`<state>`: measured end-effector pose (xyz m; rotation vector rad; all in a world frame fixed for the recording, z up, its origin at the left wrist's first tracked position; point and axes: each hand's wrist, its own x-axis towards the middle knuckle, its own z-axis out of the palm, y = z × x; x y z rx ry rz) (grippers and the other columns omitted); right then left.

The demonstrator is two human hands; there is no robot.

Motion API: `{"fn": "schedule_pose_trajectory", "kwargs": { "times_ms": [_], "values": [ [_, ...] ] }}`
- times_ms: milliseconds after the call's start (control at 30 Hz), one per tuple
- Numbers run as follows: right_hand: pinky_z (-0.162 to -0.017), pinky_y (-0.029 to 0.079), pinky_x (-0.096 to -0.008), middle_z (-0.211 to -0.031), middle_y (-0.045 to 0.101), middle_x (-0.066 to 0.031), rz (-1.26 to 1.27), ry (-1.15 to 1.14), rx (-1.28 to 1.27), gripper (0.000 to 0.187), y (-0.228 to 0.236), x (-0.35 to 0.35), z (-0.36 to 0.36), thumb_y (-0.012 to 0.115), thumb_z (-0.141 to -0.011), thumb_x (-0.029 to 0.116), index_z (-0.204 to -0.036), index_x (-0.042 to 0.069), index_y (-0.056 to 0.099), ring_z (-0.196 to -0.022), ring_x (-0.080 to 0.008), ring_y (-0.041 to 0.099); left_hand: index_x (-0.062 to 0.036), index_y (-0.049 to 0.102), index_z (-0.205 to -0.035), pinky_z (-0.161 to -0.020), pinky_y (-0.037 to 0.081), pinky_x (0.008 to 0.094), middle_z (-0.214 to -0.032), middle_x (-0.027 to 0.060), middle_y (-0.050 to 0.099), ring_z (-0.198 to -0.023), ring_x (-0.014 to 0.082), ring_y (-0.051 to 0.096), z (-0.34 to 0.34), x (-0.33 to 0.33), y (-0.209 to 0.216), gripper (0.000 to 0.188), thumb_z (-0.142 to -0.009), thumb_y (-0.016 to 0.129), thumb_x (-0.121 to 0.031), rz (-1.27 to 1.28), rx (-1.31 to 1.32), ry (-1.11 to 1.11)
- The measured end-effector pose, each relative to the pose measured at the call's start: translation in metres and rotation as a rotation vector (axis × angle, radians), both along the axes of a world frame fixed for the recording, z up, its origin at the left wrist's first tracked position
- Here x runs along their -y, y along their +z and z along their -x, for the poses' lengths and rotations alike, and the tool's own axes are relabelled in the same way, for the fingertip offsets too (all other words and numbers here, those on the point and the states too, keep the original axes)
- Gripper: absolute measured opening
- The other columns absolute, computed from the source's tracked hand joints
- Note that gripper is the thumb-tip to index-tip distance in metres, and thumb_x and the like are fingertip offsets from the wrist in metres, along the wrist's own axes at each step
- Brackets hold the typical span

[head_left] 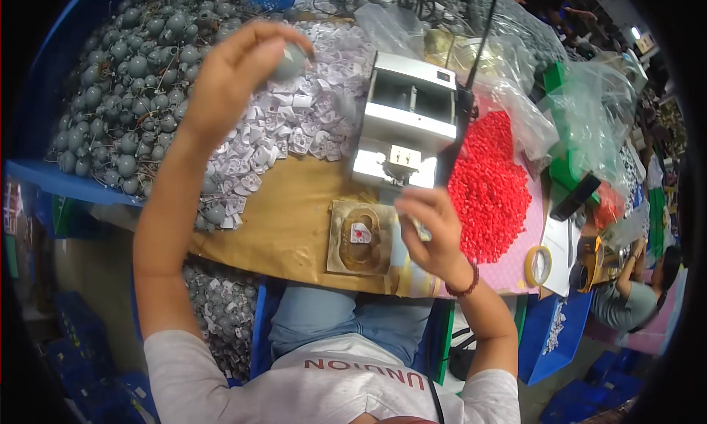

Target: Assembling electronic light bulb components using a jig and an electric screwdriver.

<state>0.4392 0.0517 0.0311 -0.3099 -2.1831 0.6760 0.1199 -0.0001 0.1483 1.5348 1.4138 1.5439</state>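
Over the heap of white plastic parts (298, 125) my left hand (228, 70) is raised, its fingers curled round a smooth grey ball-shaped part (289, 63). My right hand (434, 232) hovers just in front of a silver benchtop machine (406, 122). Its thumb and fingers are bent but apart, slightly blurred, and nothing shows between them. To the left of that hand lies a square wooden fixture block (338, 258) with an oval recess. A white part (360, 233) with a small red piece at its middle sits in the recess.
Many grey balls with wires (132, 92) fill the left side. A pile of small red pieces (490, 188) lies right of the machine, with a tape roll (538, 265) nearby. Blue bins (549, 347) stand below the table. Another person (626, 306) sits far right.
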Motion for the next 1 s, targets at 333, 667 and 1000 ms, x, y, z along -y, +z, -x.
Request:
{"fn": "schedule_pose_trajectory", "kwargs": {
  "times_ms": [333, 667, 1000],
  "values": [
    [-0.076, 0.055, -0.0267, -0.111, 0.070, -0.0062, 1.331, 0.399, 0.085, 0.040, 0.023, 0.035, 0.003, 0.064, -0.095, 0.002, -0.133, 0.000, 0.053, -0.093, -0.0100, 0.064, -0.0025, 0.053, -0.124, -0.098, 0.049, 0.0310, -0.124, 0.0120, 0.059, -0.108, 0.0180, 0.063, -0.126, 0.106, -0.078, 0.034, -0.095, 0.063, -0.015, 0.294, 0.744, -0.320],
    [-0.067, 0.056, -0.0388, -0.095, 0.069, -0.0105, 0.053, 0.088, 0.356, 0.026, -0.045, 0.051, 0.001, 0.070, -0.080, 0.003, -0.105, 0.006, 0.070, -0.081, -0.0306, 0.069, -0.0030, 0.059, -0.118, -0.084, 0.051, 0.0330, -0.106, 0.0099, 0.063, -0.094, 0.0216, 0.062, -0.164, 0.146, -0.172, 0.041, -0.082, 0.077, -0.008, 0.301, -0.168, 0.274],
    [-0.067, 0.055, -0.0372, -0.093, 0.059, -0.0076, -0.265, 0.097, 0.490, 0.031, -0.054, 0.044, 0.012, 0.067, -0.073, 0.011, -0.103, 0.005, 0.066, -0.087, -0.0255, 0.063, -0.0026, 0.061, -0.113, -0.083, 0.050, 0.0386, -0.104, 0.0145, 0.062, -0.097, 0.0326, 0.061, -0.167, 0.129, -0.186, 0.039, -0.078, 0.077, -0.009, 0.237, -0.293, 0.290]
  ]
}}
